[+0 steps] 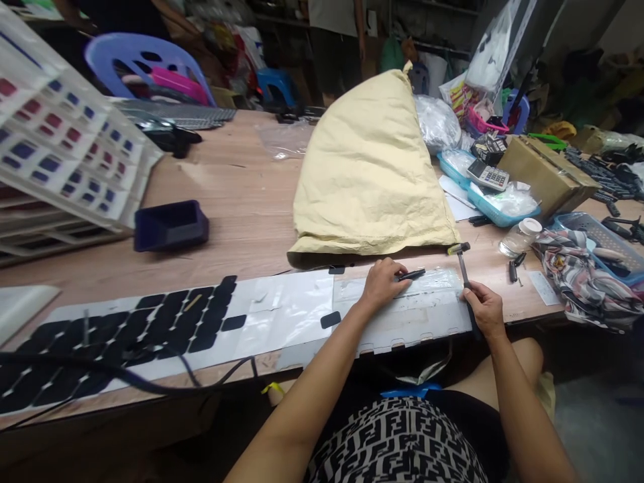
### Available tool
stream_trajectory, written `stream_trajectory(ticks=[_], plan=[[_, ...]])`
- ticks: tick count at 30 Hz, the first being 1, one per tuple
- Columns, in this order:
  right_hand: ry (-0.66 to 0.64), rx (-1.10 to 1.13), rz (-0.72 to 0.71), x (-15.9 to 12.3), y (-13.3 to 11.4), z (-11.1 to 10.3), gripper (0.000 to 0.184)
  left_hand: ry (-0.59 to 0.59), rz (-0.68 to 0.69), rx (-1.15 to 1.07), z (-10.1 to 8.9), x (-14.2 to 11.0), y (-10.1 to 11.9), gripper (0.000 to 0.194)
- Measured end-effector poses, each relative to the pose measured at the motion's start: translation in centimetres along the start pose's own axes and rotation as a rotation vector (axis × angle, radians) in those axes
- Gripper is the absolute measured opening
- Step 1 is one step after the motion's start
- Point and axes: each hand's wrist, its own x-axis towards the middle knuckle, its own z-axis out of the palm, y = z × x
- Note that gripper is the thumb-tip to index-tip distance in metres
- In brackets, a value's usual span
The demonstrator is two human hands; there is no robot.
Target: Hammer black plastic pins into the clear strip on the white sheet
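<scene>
My right hand (486, 310) is closed round the dark handle of a small hammer (463, 267), whose head points up and away from me. At the plastic-covered work strip (433, 282), my left hand (383, 285) has its fingers closed on a short black pen-like piece (411, 274). What kind of part it is, I cannot tell. Under both hands lies a pale board (417, 325) along the table edge. A flat black rounded pad (331, 319) rests left of my left wrist.
A large yellow sack (375, 174) stands just beyond my hands. Rows of black pads (166, 315) lie on a white sheet at left, near a cable (125, 379). A purple tray (171, 226), white crate (75, 134), glass jar (520, 238) and blue baskets (503, 211) surround the work area.
</scene>
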Motion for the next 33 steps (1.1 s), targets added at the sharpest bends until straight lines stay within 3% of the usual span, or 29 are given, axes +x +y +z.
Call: stream_trajectory(ticks=[8, 13, 23, 28, 33], plan=[[-0.154, -0.341, -0.217, -2.6, -2.7, 1.3, 0.03, -0.012, 0.004, -0.068, 0.6, 0.9, -0.3, 0.017], [-0.221, -0.405, -0.322, -3.4, -4.1, 2.3, 0.027, -0.009, 0.002, -0.054, 0.6, 0.8, -0.3, 0.023], [-0.294, -0.392, -0.346, -3.2, -4.8, 3.4, 0.027, -0.022, -0.004, -0.049, 0.7, 0.9, -0.4, 0.021], [-0.312, -0.298, -0.192, -2.3, -3.7, 3.2, 0.029, -0.023, -0.022, -0.06, 0.6, 0.7, -0.1, 0.021], [-0.056, -0.088, -0.017, 0.4, -1.5, 0.6, 0.04, -0.031, -0.002, -0.079, 0.2, 1.0, -0.2, 0.018]])
